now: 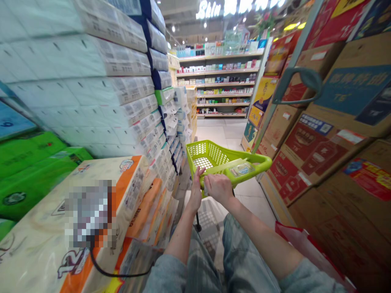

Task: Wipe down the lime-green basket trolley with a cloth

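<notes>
Green basket (227,166) sits between wrapped packs (128,83) and cartons (320,146). Right hand (219,188) curls at its near edge, left hand (195,194) adjoining; whether either grips it cannot be determined.

Loose grey-blue sleeves (168,274) stop partway up the arms, well behind the fingers (199,174), leaving both forearms (255,234) bare. Faded blue trousers (241,250), mottled and denim-like, show soft creases below and behind the fingers.
</notes>
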